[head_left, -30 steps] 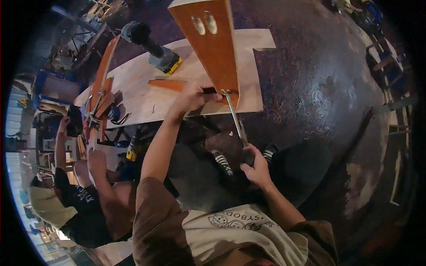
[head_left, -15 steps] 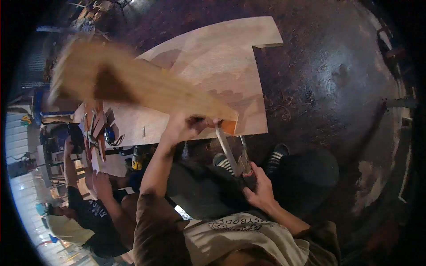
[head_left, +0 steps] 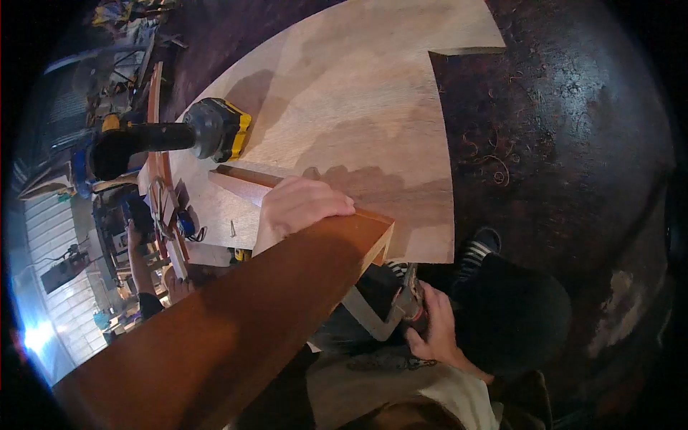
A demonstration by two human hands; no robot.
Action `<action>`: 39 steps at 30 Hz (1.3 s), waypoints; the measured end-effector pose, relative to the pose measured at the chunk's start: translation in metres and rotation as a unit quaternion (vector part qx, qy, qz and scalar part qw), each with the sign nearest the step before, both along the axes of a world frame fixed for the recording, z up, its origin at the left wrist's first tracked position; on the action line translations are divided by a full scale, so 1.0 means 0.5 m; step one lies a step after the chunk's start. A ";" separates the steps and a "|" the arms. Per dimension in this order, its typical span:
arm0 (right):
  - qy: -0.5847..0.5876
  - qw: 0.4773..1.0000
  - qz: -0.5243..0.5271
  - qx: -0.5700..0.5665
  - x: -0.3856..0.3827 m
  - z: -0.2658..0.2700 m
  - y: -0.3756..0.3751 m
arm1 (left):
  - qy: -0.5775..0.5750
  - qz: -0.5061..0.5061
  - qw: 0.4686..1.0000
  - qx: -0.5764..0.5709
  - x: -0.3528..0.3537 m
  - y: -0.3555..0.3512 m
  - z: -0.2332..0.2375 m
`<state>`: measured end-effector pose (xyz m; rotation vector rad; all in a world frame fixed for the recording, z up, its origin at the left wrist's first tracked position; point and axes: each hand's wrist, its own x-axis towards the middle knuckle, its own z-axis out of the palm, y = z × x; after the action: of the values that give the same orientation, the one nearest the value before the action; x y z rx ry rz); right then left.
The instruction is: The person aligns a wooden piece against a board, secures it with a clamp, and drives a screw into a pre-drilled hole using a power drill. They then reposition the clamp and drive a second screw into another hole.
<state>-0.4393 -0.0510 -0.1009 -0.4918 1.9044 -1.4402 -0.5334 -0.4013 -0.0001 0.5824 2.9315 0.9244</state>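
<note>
Brown board [head_left: 229,315] swung round, clamp [head_left: 369,319] turned, drill [head_left: 212,129] uncovered

Left hand [head_left: 304,204] is gripping the far end of a brown board [head_left: 236,315] at centre frame; board is running down to lower left. Right hand [head_left: 433,326], lower right of centre, is holding a metal clamp [head_left: 378,328] by its handle. Clamp's contact with board: can't tell. Drill [head_left: 211,129] is standing on the plywood sheet [head_left: 358,107], upper left; a screw [head_left: 232,228] is lying below it.
</note>
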 end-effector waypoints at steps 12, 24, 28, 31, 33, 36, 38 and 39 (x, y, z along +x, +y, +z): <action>0.027 0.999 -0.013 -0.021 -0.004 -0.003 -0.002 | -0.041 -0.049 0.998 -0.026 -0.003 -0.008 0.018; 0.009 1.000 -0.003 -0.001 0.002 -0.006 -0.003 | -0.083 -0.079 0.993 -0.007 -0.007 -0.026 0.021; 0.008 1.000 0.000 -0.005 0.007 -0.013 -0.005 | -0.067 -0.056 0.996 -0.016 -0.002 -0.019 0.017; 0.004 1.000 0.002 0.000 0.010 -0.014 -0.003 | -0.060 -0.059 0.996 -0.019 -0.007 -0.016 0.020; 0.006 1.000 -0.001 -0.002 0.011 -0.014 -0.003 | -0.053 -0.053 0.997 -0.017 -0.005 -0.011 0.020; 0.008 1.000 -0.004 -0.004 0.008 -0.010 -0.005 | -0.046 -0.050 0.998 -0.012 -0.006 -0.011 0.019; 0.014 1.000 -0.004 -0.004 0.004 -0.006 -0.007 | -0.046 -0.055 0.997 -0.008 -0.006 -0.015 0.019; 0.015 1.000 -0.005 -0.004 0.005 -0.006 -0.007 | -0.053 -0.061 0.997 -0.012 -0.005 -0.019 0.018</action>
<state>-0.4366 -0.0547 -0.1041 -0.5108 1.9265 -1.4557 -0.5359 -0.4108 0.0089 0.6791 2.7743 0.8766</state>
